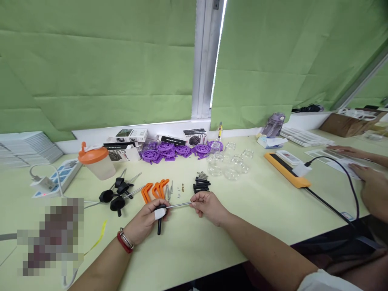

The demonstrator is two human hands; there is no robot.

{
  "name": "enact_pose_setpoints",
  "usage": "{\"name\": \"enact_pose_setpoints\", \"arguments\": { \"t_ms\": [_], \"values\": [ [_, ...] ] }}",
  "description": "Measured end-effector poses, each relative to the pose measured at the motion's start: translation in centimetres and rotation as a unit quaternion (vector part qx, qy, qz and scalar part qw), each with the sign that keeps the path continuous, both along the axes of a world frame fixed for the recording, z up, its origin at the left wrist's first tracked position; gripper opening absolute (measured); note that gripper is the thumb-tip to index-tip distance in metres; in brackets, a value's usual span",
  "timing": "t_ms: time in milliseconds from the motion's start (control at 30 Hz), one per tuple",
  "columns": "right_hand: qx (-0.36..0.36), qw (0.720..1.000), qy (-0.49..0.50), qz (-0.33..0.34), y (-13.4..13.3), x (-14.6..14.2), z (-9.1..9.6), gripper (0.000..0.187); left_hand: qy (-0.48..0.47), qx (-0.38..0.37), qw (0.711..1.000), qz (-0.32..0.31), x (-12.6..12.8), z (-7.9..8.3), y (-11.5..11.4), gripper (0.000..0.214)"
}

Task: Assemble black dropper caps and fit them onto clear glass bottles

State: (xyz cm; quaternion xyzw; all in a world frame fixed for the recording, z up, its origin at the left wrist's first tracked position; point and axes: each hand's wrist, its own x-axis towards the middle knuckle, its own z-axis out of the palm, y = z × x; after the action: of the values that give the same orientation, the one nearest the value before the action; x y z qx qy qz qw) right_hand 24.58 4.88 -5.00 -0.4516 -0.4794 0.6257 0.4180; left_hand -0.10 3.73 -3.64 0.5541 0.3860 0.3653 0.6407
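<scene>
My left hand (148,222) is closed round the black handle end (159,226) of a thin metal rod (179,205), a white tape on one finger. My right hand (208,207) pinches the rod's other end, holding it level just above the pale table (212,250). Just beyond my hands lie orange plastic brackets (155,189), small screws (180,190) and short black parts (201,185). Left of these rest several more black-knobbed rods (119,193).
Purple plastic wheels (176,150), small boxes (129,136) and clear glass jars (232,163) stand further back. An orange-lidded cup (96,161) and a power strip (57,178) sit at left. At right another person's hands (371,188) work beside an orange device (286,169) with a black cable.
</scene>
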Motion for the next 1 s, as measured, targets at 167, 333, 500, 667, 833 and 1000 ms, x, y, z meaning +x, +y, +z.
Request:
{"name": "enact_pose_setpoints", "arguments": {
  "t_ms": [167,333,500,667,833,1000],
  "values": [
    [-0.004,1.000,-0.001,-0.010,0.1,-0.1,-0.2,0.029,-0.009,-0.005,1.000,-0.012,0.0,-0.1,0.0,0.023],
    [0.006,1.000,-0.001,-0.016,0.0,-0.1,-0.3,0.025,0.017,0.016,1.000,-0.018,0.0,-0.2,0.0,0.022],
    [0.011,1.000,-0.014,-0.023,0.1,-0.2,-0.7,0.021,0.038,0.030,0.998,-0.027,0.0,0.2,-0.1,0.023],
    [0.023,0.999,-0.037,-0.025,0.2,-0.2,-1.0,0.018,0.066,0.054,0.996,-0.035,-0.2,0.3,-0.2,0.022],
    [0.029,0.998,-0.046,-0.024,0.0,-0.2,-1.0,0.016,0.059,0.051,0.996,-0.032,-0.1,0.2,-0.1,0.023],
    [0.048,0.997,-0.065,-0.022,0.0,-0.2,-1.2,0.014,0.064,0.048,0.996,-0.025,0.0,0.5,-0.2,0.022]
  ]
}}
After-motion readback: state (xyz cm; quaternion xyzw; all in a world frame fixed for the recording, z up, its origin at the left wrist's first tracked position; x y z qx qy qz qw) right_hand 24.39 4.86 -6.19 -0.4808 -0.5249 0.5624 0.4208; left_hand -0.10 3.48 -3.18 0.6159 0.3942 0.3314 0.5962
